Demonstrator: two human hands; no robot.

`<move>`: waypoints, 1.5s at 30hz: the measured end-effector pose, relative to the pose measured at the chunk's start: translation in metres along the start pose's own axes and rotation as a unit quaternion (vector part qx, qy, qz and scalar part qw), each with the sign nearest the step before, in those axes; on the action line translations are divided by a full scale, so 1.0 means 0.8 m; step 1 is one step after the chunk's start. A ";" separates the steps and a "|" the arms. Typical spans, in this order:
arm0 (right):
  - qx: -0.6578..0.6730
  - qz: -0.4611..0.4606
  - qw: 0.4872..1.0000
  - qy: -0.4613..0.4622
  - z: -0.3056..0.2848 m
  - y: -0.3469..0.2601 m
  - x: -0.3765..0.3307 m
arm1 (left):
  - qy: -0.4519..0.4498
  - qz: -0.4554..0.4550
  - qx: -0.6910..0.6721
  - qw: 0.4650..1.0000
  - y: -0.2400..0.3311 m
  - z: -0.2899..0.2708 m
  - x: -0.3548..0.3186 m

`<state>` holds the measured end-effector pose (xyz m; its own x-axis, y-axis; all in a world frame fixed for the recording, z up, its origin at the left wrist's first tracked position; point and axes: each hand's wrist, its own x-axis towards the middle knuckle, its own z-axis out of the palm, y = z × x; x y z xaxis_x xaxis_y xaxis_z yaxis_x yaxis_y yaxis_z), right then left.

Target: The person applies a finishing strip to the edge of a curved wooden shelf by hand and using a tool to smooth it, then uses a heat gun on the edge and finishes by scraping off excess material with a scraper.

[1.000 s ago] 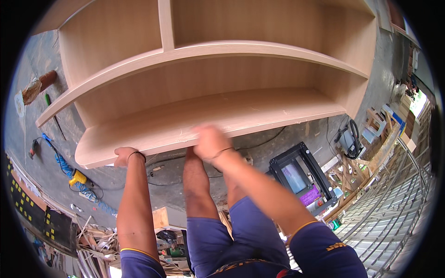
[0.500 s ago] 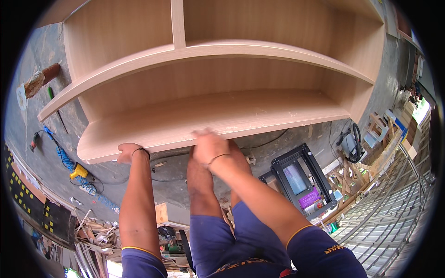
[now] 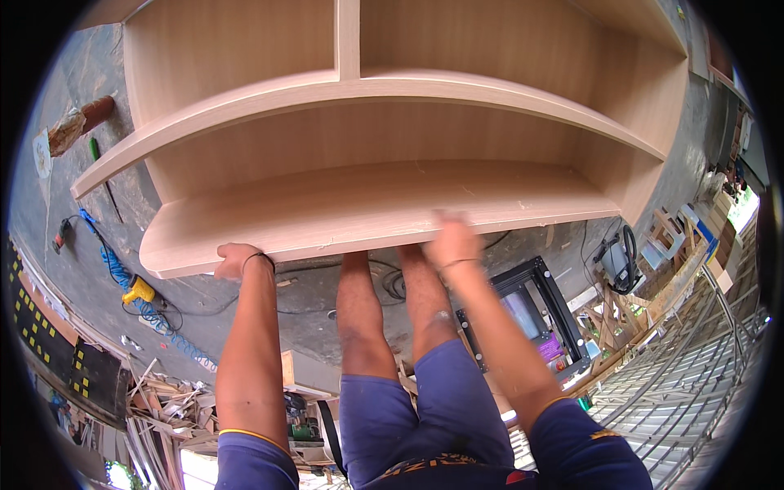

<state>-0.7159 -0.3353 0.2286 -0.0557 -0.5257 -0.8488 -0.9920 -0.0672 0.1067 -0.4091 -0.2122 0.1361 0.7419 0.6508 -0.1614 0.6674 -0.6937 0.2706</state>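
A pale wood-grain shelf unit [image 3: 457, 139] with curved boards fills the upper half of the view. My left hand [image 3: 240, 260] grips the front edge of its lowest shelf board [image 3: 343, 214], near the rounded left end. My right hand [image 3: 454, 243] is at the same front edge, right of the middle. Motion smears its fingers, so whether they hold anything does not show. Thin pale shavings [image 3: 327, 243] cling along the edge and lie on the board.
On the grey floor at left are a blue coiled hose [image 3: 155, 322], a yellow tool [image 3: 140, 291] and a green-handled screwdriver [image 3: 95, 149]. A black frame [image 3: 563, 314] lies to the right, near a grey-black machine [image 3: 616, 260]. Wood scraps [image 3: 167, 400] are heaped at lower left.
My right hand has slid to the right along the board's front edge. My left hand keeps its place on the left end. The view has shifted slightly, and my knees are farther apart.
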 end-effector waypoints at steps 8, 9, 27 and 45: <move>0.186 -0.119 0.975 0.025 -0.017 -0.050 0.006 | 0.012 0.015 -0.021 1.000 -0.004 0.002 0.002; 0.155 -0.145 0.973 0.093 -0.005 0.028 0.039 | 0.010 0.013 -0.022 1.000 -0.005 -0.001 0.001; 0.085 -0.001 0.996 -0.006 -0.015 0.102 0.048 | 0.006 0.005 0.001 1.000 0.001 -0.001 -0.003; -0.057 0.047 0.992 -0.100 -0.050 0.175 0.066 | 0.007 0.002 0.005 1.000 0.003 -0.001 -0.003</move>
<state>-0.8531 -0.4064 0.2199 -0.1807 -0.3566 -0.9166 -0.9625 -0.1277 0.2394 -0.4093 -0.2153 0.1377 0.7437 0.6521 -0.1472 0.6651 -0.6997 0.2609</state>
